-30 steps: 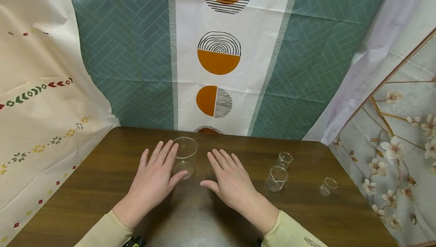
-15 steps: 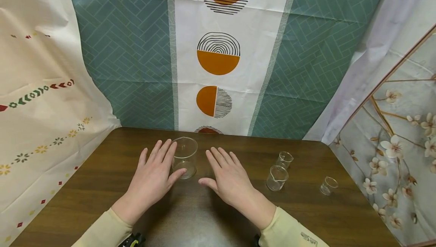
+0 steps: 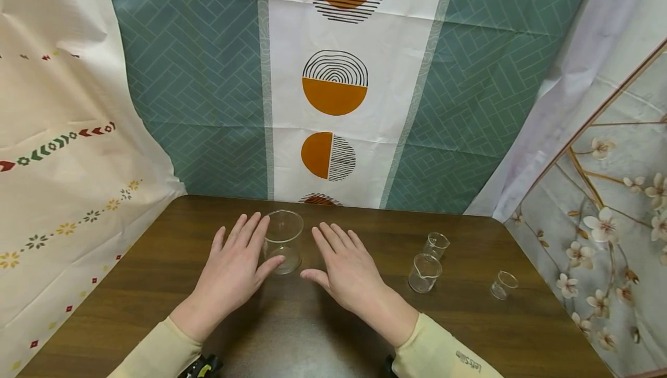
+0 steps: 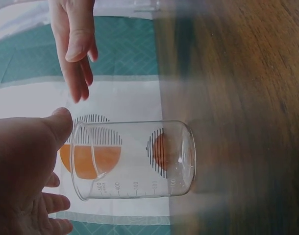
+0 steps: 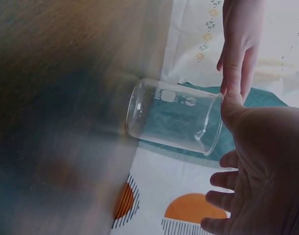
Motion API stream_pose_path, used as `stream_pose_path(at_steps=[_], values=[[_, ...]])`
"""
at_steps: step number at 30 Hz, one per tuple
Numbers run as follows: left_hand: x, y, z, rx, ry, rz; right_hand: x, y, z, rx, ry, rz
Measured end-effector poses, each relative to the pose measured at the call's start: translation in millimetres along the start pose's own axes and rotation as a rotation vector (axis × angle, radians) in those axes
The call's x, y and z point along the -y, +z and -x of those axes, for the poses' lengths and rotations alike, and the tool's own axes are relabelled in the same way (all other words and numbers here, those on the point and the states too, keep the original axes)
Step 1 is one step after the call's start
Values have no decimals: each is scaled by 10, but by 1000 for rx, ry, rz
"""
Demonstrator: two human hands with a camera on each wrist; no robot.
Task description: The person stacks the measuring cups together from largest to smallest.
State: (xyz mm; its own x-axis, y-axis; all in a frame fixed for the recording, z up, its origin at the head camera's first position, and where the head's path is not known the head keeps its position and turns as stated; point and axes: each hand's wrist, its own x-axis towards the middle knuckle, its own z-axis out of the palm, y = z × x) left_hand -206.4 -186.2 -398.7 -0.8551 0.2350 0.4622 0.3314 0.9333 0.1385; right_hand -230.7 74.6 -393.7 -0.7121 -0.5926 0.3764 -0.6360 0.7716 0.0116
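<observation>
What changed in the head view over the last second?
The right hand drifted slightly to the left and forward, toward the large beaker; the left hand shifted barely, if at all. Nothing was taken hold of or let go. The large beaker and the three smaller beakers stayed put.

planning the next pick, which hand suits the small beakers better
Probably the right hand: it is empty and nearer the small beakers, while the left hand is farther off, by the large beaker.
</observation>
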Motion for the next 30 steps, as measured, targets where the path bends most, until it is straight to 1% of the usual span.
stream_pose_path(at_steps=[7,11,23,30], values=[[12,12,-12,1,-5,2,-1,17,-40,29,10,12],[23,28,-16,-2,-7,0,4,12,-57,47,18,1],[44,56,-16,-6,-17,4,33,45,-110,58,23,-4],[44,79,-39,8,-18,-3,56,36,-141,71,29,-18]])
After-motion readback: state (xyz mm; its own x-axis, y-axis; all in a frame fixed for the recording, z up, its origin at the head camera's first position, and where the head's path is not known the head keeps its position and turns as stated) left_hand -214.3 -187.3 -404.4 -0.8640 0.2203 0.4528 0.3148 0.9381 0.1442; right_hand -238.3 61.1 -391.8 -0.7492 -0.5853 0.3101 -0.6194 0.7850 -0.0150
